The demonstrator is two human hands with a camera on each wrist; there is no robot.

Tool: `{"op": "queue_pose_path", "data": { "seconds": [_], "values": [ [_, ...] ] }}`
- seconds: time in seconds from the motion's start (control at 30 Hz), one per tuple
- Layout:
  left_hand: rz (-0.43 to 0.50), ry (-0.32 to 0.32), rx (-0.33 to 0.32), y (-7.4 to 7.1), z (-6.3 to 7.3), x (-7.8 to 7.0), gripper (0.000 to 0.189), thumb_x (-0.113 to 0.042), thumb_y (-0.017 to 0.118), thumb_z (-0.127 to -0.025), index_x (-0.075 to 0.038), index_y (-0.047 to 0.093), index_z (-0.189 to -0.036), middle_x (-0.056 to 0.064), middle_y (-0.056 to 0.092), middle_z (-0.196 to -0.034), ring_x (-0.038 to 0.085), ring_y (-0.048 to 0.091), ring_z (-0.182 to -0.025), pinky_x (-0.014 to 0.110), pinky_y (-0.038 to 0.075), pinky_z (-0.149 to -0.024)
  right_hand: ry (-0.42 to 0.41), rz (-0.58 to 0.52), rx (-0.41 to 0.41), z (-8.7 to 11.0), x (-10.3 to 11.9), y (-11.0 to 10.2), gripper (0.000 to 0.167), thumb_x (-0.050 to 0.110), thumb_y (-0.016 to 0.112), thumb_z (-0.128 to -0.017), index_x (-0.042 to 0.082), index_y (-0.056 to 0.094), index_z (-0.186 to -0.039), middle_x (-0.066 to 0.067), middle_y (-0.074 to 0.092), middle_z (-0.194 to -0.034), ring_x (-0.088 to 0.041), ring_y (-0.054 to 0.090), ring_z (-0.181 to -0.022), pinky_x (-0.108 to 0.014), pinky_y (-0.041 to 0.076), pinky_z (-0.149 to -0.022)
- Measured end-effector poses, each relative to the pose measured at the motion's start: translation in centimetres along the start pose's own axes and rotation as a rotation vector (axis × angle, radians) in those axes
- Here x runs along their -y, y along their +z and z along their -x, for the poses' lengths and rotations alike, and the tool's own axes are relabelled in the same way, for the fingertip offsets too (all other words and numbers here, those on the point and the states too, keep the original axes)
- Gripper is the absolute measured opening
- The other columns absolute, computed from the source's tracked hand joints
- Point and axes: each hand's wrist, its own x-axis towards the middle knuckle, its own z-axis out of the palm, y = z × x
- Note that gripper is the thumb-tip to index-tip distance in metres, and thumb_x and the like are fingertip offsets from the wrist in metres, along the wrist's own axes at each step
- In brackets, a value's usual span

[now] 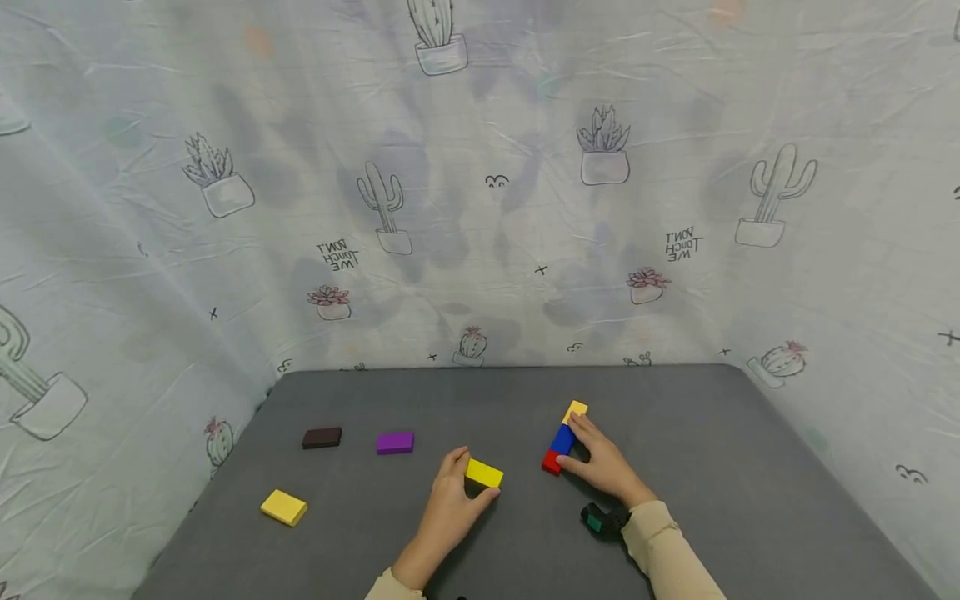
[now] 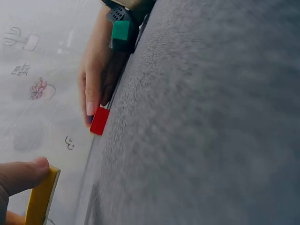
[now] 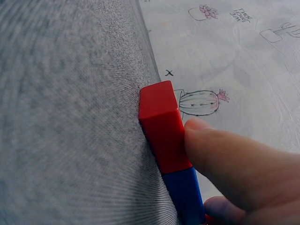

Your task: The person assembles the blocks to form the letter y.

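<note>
grey tabletop (image 1: 465, 400) — yellow block (image 1: 484, 472) inside left grip (image 1: 450, 510)

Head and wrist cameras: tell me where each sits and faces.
Head: worn on the head, facing forward and down at the table; left hand, right hand and sleeves show.
Left wrist: worn there, facing the red block; parts of both hands show.
Right wrist: worn there, facing the red block and blue block; right hand partly shows.
Both wrist views share the red block.
</note>
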Motion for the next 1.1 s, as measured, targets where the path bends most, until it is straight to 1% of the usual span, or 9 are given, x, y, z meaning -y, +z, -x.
{"op": "queue_pose_path", "data": {
  "seconds": [0.07,0.23,0.37,0.47,0.57,0.7,0.8,0.9,1.1],
  "values": [
    [0.001,0.006,0.004,0.4,-0.4,-0.1,0.072,-0.026,0.079,-0.077,0.015,0.050,-0.127,0.024,0.047,-0.132,0.038,0.052,-0.118,0.050,0.046,-0.096,-0.005,0.010,-0.002,0.0,0.0,0.0,0.079,0.042,0.065,-0.087,0.000,0.033,-0.146,-0.016,0.025,-0.155,-0.037,0.019,-0.143,-0.059,0.025,-0.111],
    [0.016,-0.001,0.021,1.4,-1.4,-0.1,0.071,-0.026,0.078,-0.078,0.015,0.049,-0.128,0.025,0.047,-0.133,0.039,0.051,-0.119,0.050,0.046,-0.097,0.000,0.015,-0.001,0.0,-0.1,0.2,0.079,0.044,0.065,-0.087,0.001,0.034,-0.146,-0.016,0.025,-0.155,-0.038,0.019,-0.143,-0.059,0.026,-0.110],
    [0.040,-0.021,0.022,2.2,-1.9,0.0,0.071,-0.026,0.078,-0.078,0.015,0.049,-0.128,0.024,0.047,-0.133,0.039,0.051,-0.119,0.050,0.046,-0.097,0.014,0.007,0.012,0.0,-0.1,0.3,0.080,0.045,0.065,-0.087,0.002,0.033,-0.146,-0.015,0.024,-0.155,-0.037,0.018,-0.144,-0.059,0.025,-0.111],
    [0.053,-0.048,0.021,2.9,-2.3,0.0,0.071,-0.027,0.078,-0.078,0.014,0.049,-0.128,0.023,0.047,-0.133,0.038,0.051,-0.119,0.050,0.045,-0.097,0.021,0.007,0.020,0.1,-0.2,0.3,0.080,0.045,0.064,-0.087,0.002,0.033,-0.146,-0.015,0.023,-0.156,-0.037,0.018,-0.144,-0.059,0.025,-0.111],
    [0.065,-0.069,0.017,3.4,-2.7,0.0,0.070,-0.028,0.077,-0.079,0.013,0.049,-0.129,0.023,0.047,-0.133,0.037,0.050,-0.120,0.050,0.045,-0.098,0.026,-0.004,0.002,0.0,-0.1,0.3,0.079,0.044,0.066,-0.086,0.002,0.034,-0.146,-0.015,0.025,-0.155,-0.037,0.018,-0.144,-0.059,0.025,-0.111],
    [0.073,-0.075,0.016,4.0,-3.3,-0.2,0.071,-0.027,0.077,-0.080,0.014,0.049,-0.129,0.024,0.047,-0.133,0.038,0.050,-0.120,0.051,0.045,-0.097,0.022,0.006,-0.022,0.0,-0.2,0.5,0.079,0.043,0.067,-0.085,0.001,0.036,-0.144,-0.016,0.028,-0.154,-0.038,0.021,-0.143,-0.059,0.026,-0.110],
    [0.064,-0.084,0.020,4.4,-3.5,-0.4,0.071,-0.026,0.078,-0.079,0.015,0.049,-0.129,0.025,0.047,-0.133,0.039,0.050,-0.119,0.051,0.045,-0.097,0.010,0.022,-0.011,0.0,-0.1,0.7,0.080,0.045,0.066,-0.086,0.000,0.035,-0.145,-0.016,0.027,-0.154,-0.038,0.021,-0.143,-0.058,0.026,-0.110],
    [0.044,-0.086,0.033,4.8,-3.8,-0.5,0.072,-0.026,0.078,-0.078,0.015,0.049,-0.129,0.025,0.047,-0.133,0.039,0.050,-0.119,0.050,0.046,-0.097,0.010,0.012,-0.004,0.0,-0.1,0.7,0.080,0.045,0.066,-0.086,0.002,0.034,-0.145,-0.015,0.027,-0.154,-0.036,0.019,-0.143,-0.057,0.026,-0.111],
    [0.015,-0.057,0.056,5.6,-4.7,-1.0,0.071,-0.029,0.078,-0.079,0.014,0.050,-0.129,0.024,0.047,-0.133,0.037,0.052,-0.118,0.049,0.047,-0.097,0.005,0.007,-0.028,-0.1,-0.1,0.3,0.079,0.043,0.067,-0.085,0.001,0.035,-0.145,-0.016,0.028,-0.154,-0.037,0.021,-0.143,-0.058,0.027,-0.110]
  ]
}}
